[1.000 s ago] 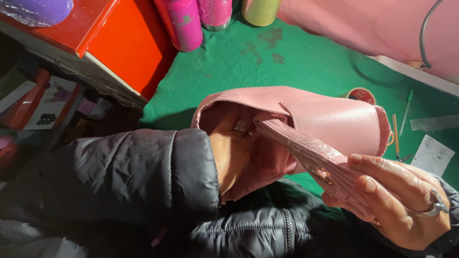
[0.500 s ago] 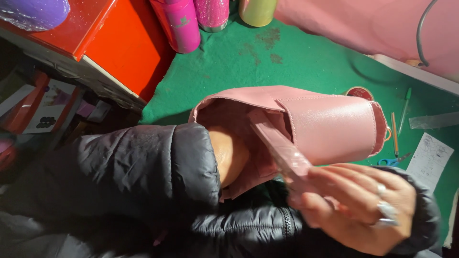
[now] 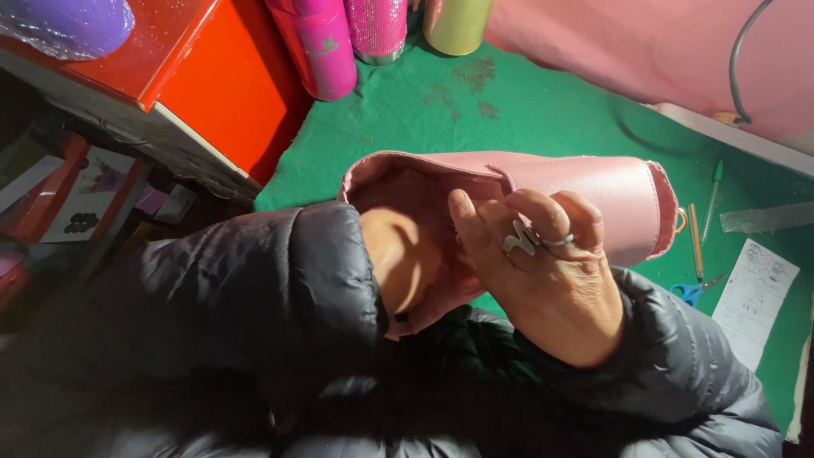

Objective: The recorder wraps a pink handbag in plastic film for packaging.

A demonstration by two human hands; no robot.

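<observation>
Pink leather, smooth outside and rough within, makes up the bag piece (image 3: 585, 199) that lies over the green felt table (image 3: 526, 119), its open mouth turned toward the person. The left hand (image 3: 407, 254) is thrust into that mouth up to the wrist; its fingers are hidden inside, so whether they are curled or spread cannot be told. The right hand (image 3: 551, 271) rests on the near edge of the opening, its fingers (image 3: 543, 212) bent over the rim and pinching the leather, the thumb lying just inside; two of them wear silver rings. Both arms are in dark padded sleeves (image 3: 254, 297).

Just right of the bag piece lie a pencil (image 3: 695, 242), blue-handled scissors (image 3: 691, 291) and a sheet of paper (image 3: 755, 301). Behind it, well apart, stand glittery pink tumblers (image 3: 326, 47) and a yellow-green one (image 3: 456, 24), next to a red box (image 3: 212, 76).
</observation>
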